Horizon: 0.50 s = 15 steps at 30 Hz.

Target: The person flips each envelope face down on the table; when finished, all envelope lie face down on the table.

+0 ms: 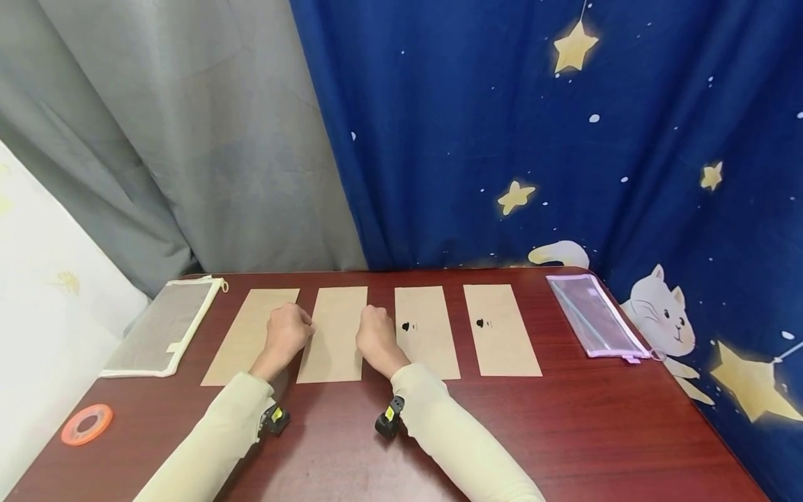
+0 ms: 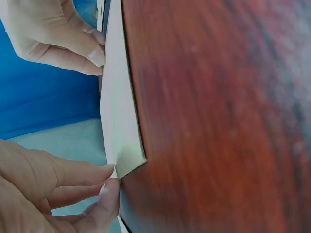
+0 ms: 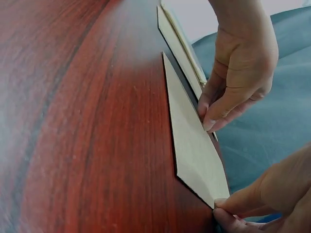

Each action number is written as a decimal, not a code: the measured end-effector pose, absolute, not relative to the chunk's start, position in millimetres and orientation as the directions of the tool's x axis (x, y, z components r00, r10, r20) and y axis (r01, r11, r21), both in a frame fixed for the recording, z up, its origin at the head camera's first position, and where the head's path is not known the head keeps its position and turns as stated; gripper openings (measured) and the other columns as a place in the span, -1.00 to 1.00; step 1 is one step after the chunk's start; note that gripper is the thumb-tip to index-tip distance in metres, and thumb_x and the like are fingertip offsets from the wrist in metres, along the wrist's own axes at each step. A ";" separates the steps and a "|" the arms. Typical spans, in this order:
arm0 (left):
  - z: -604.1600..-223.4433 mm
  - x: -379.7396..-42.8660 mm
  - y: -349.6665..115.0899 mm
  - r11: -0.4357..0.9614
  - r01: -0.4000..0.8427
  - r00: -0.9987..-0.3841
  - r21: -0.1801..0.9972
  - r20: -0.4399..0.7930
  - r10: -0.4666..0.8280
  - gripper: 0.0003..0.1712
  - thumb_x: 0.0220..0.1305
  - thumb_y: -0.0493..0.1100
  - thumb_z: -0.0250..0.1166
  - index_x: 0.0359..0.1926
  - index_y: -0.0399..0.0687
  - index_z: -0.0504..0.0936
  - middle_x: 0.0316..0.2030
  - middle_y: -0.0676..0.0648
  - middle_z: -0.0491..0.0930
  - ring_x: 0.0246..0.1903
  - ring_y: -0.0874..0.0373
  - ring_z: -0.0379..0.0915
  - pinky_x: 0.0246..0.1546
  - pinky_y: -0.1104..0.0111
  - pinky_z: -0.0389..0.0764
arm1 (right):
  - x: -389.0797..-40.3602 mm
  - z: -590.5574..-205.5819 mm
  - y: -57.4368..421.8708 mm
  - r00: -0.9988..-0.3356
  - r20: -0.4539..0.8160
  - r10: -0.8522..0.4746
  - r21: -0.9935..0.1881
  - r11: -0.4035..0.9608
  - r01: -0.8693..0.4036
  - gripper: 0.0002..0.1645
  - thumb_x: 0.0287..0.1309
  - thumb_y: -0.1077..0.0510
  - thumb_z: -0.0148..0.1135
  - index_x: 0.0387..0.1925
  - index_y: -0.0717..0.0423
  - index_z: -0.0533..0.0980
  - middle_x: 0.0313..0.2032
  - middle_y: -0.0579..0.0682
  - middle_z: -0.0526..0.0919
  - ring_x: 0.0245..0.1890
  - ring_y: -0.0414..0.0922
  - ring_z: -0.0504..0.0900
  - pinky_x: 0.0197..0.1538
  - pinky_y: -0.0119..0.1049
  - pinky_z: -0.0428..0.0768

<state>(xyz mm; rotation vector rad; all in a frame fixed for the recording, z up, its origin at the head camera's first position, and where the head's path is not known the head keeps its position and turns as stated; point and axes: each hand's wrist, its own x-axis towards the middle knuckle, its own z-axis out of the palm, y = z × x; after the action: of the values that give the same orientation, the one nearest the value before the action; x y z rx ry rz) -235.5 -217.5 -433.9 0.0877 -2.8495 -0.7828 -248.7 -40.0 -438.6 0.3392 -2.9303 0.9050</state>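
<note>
Red-brown table, grey curtain, blue curtain

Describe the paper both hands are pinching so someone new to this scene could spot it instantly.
On the dark red table, four tan papers lie side by side. Take the second paper from the left, between the left hand and the right hand. It shows no black print, unlike the two papers to its right, and unlike the plain leftmost paper, both hands pinch it.

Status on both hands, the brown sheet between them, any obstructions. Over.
Left hand, right hand: pinching opposite long edges. Second brown sheet from left: between them, no print showing. Nothing seen on top; neighbouring sheets either side, gaps between.
</note>
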 end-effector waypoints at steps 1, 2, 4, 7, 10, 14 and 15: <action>-433.4 -236.0 -217.0 0.860 -0.004 -0.982 0.510 0.160 -0.099 -0.94 0.06 -0.41 0.37 -0.43 -0.39 0.76 -0.40 -0.32 0.74 -0.37 -0.18 0.66 -0.26 -0.05 0.72 | -248.4 -438.6 -38.4 -0.974 0.122 -0.192 -0.560 0.797 -0.227 -0.62 0.18 0.49 0.11 -0.69 0.14 0.43 -0.57 0.11 0.61 -0.57 -0.17 0.51 -0.60 -0.42 0.34; -432.9 -236.3 -216.7 0.860 -0.005 -0.984 0.510 0.151 -0.096 -0.93 0.07 -0.39 0.38 -0.44 -0.38 0.76 -0.43 -0.30 0.74 -0.39 -0.16 0.65 -0.29 -0.03 0.71 | -247.8 -438.7 -36.4 -0.974 0.127 -0.188 -0.570 0.790 -0.226 -0.57 0.17 0.50 0.11 -0.73 0.10 0.36 -0.64 0.04 0.51 -0.60 -0.19 0.43 -0.60 -0.44 0.29; -432.1 -236.5 -216.1 0.863 -0.009 -0.986 0.506 0.140 -0.092 -0.89 0.12 -0.34 0.38 -0.46 -0.35 0.76 -0.47 -0.26 0.73 -0.43 -0.12 0.62 -0.35 0.02 0.69 | -246.1 -438.9 -30.9 -0.975 0.130 -0.178 -0.606 0.764 -0.221 -0.45 0.15 0.50 0.10 -0.78 0.01 0.18 -0.72 -0.08 0.23 -0.65 -0.20 0.23 -0.63 -0.44 0.17; -431.3 -235.7 -214.2 0.857 -0.008 -0.984 0.515 0.150 -0.099 -0.80 0.23 -0.25 0.35 -0.40 -0.33 0.79 -0.44 -0.25 0.76 -0.41 -0.11 0.63 -0.35 0.05 0.67 | -242.4 -436.9 -19.1 -0.980 0.111 -0.165 -0.656 0.728 -0.197 -0.35 0.18 0.46 0.15 -0.79 -0.04 0.04 -0.70 -0.15 0.01 -0.66 -0.20 0.08 -0.64 -0.45 0.09; -429.9 -232.8 -208.7 0.835 0.001 -0.978 0.551 0.175 -0.114 -0.73 0.32 -0.19 0.28 -0.26 -0.34 0.79 -0.31 -0.27 0.78 -0.28 -0.17 0.68 -0.23 0.02 0.69 | -239.8 -430.3 -3.9 -0.982 0.092 -0.164 -0.673 0.717 -0.183 -0.44 0.20 0.39 0.24 -0.81 0.08 0.22 -0.71 -0.11 0.21 -0.65 -0.21 0.24 -0.61 -0.45 0.21; -423.5 -229.2 -192.8 0.755 -0.018 -0.985 0.656 0.116 -0.125 -0.67 0.38 -0.12 0.23 -0.13 -0.30 0.78 -0.18 -0.26 0.77 -0.04 -0.18 0.66 -0.04 0.02 0.68 | -241.7 -419.0 22.0 -0.980 0.107 -0.168 -0.680 0.707 -0.195 -0.87 0.21 0.33 0.30 -0.42 0.31 0.68 -0.41 0.09 0.71 -0.40 -0.12 0.61 -0.39 -0.37 0.57; -421.5 -228.7 -187.8 0.725 -0.035 -0.989 0.688 0.081 -0.125 -0.67 0.39 -0.11 0.23 -0.10 -0.29 0.77 -0.14 -0.25 0.77 0.02 -0.16 0.64 0.02 0.03 0.67 | -243.0 -416.8 28.9 -0.980 0.112 -0.165 -0.687 0.700 -0.197 -0.88 0.21 0.32 0.31 -0.29 0.32 0.72 -0.31 0.12 0.77 -0.32 -0.10 0.68 -0.30 -0.34 0.65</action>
<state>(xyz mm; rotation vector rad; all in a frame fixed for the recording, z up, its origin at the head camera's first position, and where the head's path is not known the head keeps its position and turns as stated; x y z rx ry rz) -228.7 -187.8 -421.5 0.1302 -2.8037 -1.1138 -243.0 28.9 -416.8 0.3042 -2.8574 1.1615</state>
